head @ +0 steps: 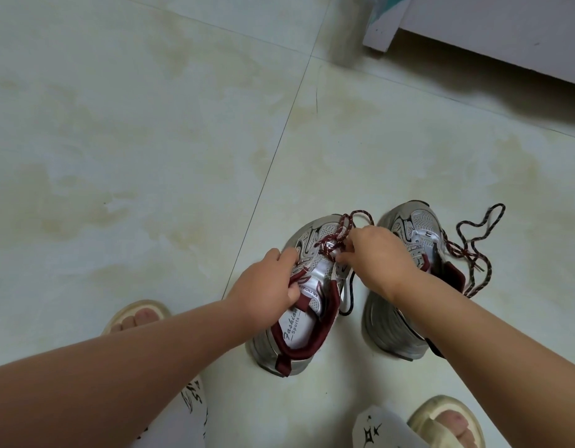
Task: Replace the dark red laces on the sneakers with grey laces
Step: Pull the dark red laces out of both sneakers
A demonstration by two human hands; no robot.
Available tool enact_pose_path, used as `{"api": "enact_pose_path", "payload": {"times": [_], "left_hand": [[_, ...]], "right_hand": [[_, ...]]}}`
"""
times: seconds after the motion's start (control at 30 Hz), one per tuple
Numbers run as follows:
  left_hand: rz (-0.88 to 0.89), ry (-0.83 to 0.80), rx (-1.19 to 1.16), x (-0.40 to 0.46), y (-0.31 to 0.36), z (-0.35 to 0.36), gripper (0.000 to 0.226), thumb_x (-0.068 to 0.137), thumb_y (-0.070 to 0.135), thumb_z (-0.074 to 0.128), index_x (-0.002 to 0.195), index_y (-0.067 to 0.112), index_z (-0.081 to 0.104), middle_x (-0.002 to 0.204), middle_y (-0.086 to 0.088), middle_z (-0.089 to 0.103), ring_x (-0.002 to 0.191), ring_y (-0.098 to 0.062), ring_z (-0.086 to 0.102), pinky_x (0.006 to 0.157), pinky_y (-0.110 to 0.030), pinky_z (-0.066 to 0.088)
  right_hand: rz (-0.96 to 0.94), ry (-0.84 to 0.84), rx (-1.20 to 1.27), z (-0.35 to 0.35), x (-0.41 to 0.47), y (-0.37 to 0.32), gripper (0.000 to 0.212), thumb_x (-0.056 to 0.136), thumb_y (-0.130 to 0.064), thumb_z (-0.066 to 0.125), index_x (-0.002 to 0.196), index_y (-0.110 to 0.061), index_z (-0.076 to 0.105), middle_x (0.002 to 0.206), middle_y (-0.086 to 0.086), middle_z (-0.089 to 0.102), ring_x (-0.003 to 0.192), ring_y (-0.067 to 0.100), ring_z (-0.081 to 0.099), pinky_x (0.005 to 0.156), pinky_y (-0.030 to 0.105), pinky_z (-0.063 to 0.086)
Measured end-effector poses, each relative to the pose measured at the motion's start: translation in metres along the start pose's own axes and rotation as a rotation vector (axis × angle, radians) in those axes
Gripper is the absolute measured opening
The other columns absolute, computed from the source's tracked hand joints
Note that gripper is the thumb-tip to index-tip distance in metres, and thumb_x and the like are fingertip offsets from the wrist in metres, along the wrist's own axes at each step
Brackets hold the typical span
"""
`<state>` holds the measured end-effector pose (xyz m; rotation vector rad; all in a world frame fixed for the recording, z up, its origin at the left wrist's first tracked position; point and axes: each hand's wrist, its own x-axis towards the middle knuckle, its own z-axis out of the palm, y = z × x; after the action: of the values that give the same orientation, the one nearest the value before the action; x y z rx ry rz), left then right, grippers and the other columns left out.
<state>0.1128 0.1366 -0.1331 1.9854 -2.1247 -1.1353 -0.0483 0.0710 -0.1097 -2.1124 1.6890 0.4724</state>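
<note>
Dark red lace (332,238) pinched by right hand (378,253); left hand (266,286) grips sneaker (307,295)

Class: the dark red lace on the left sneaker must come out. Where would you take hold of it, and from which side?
Probably pinch the raised loop of the dark red speckled lace above the toe of the silver mesh sneaker, coming from above: it stands clear, while the crossings lie flat.

The floor (150,140) is laid with smooth, slightly glossy tiles, pale and marbled with yellowish stains. The 2 sneakers (305,286) (409,253) are made of silvery, shiny synthetic panels with white mesh inserts and a dark red cloth lining. The laces (473,250) are woven cord, dark red and speckled. The sandals (441,421) look like matt, soft foam or rubber.
</note>
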Motion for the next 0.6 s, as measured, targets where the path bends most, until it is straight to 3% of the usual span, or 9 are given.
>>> {"api": "enact_pose_path", "payload": {"times": [0.07, 0.1, 0.17, 0.27, 0.4, 0.47, 0.53, 0.6], "left_hand": [[-0.001, 0.000, 0.004, 0.000, 0.000, 0.000, 0.034, 0.090, 0.022, 0.045, 0.123, 0.016, 0.039, 0.113, -0.008, 0.047, 0.088, -0.027, 0.054, 0.068, -0.030, 0.036], [-0.002, 0.000, 0.004, -0.001, 0.000, 0.000, 0.034, 0.090, 0.022, 0.045, 0.123, 0.016, 0.039, 0.112, -0.008, 0.046, 0.089, -0.028, 0.054, 0.068, -0.030, 0.036], [-0.004, -0.001, -0.002, -0.001, -0.001, -0.001, 0.034, 0.090, 0.021, 0.044, 0.123, 0.015, 0.039, 0.112, -0.008, 0.047, 0.089, -0.028, 0.054, 0.069, -0.031, 0.038], [-0.012, 0.003, -0.007, 0.000, -0.002, -0.001, 0.034, 0.090, 0.021, 0.044, 0.123, 0.015, 0.039, 0.112, -0.009, 0.047, 0.089, -0.029, 0.054, 0.073, -0.034, 0.040], [-0.015, 0.003, -0.020, 0.000, -0.002, -0.001, 0.034, 0.090, 0.021, 0.045, 0.123, 0.015, 0.039, 0.114, -0.008, 0.047, 0.091, -0.028, 0.054, 0.073, -0.033, 0.040], [-0.015, 0.004, -0.022, 0.000, -0.002, -0.001, 0.034, 0.090, 0.022, 0.045, 0.123, 0.015, 0.039, 0.115, -0.008, 0.047, 0.091, -0.028, 0.054, 0.075, -0.034, 0.041], [-0.020, 0.004, -0.023, 0.000, -0.002, -0.001, 0.034, 0.090, 0.022, 0.045, 0.123, 0.015, 0.039, 0.115, -0.008, 0.047, 0.092, -0.028, 0.054, 0.076, -0.035, 0.042], [-0.021, 0.003, -0.026, 0.000, -0.002, -0.001, 0.034, 0.090, 0.022, 0.045, 0.123, 0.015, 0.039, 0.114, -0.008, 0.047, 0.092, -0.028, 0.054, 0.076, -0.035, 0.042]], "right_hand": [[0.004, -0.042, -0.014, 0.001, 0.000, 0.000, 0.032, 0.093, -0.037, 0.051, 0.080, -0.008, 0.051, 0.076, 0.006, 0.051, 0.076, 0.025, 0.051, 0.066, 0.032, 0.040], [0.003, -0.069, 0.094, 0.001, -0.003, 0.001, 0.032, 0.094, -0.034, 0.049, 0.080, -0.006, 0.053, 0.073, 0.006, 0.050, 0.070, 0.022, 0.049, 0.062, 0.030, 0.038], [0.072, -0.107, 0.492, -0.003, -0.006, 0.007, 0.033, 0.096, -0.029, 0.047, 0.086, -0.001, 0.059, 0.072, 0.006, 0.053, 0.063, 0.017, 0.047, 0.057, 0.025, 0.036], [0.257, 0.087, 1.082, -0.021, -0.002, 0.018, 0.028, 0.098, -0.024, 0.043, 0.086, -0.007, 0.062, 0.084, 0.006, 0.066, 0.065, 0.008, 0.057, 0.064, 0.019, 0.042], [0.407, 0.332, 1.892, -0.054, 0.005, 0.033, 0.027, 0.101, -0.021, 0.033, 0.080, -0.009, 0.044, 0.054, 0.003, 0.061, 0.047, 0.013, 0.059, 0.061, 0.032, 0.050], [0.410, 0.427, 1.809, -0.062, 0.002, 0.036, 0.026, 0.100, -0.021, 0.037, 0.076, -0.012, 0.041, 0.053, 0.002, 0.047, 0.041, 0.013, 0.044, 0.052, 0.030, 0.048], [0.345, 0.427, 1.262, -0.057, -0.002, 0.032, 0.023, 0.097, -0.022, 0.044, 0.077, -0.012, 0.043, 0.060, 0.003, 0.045, 0.043, 0.012, 0.041, 0.050, 0.027, 0.040], [0.188, 0.286, 0.687, -0.042, -0.008, 0.022, 0.020, 0.092, -0.032, 0.053, 0.086, -0.014, 0.049, 0.071, 0.003, 0.052, 0.058, 0.016, 0.049, 0.058, 0.029, 0.039]]}}
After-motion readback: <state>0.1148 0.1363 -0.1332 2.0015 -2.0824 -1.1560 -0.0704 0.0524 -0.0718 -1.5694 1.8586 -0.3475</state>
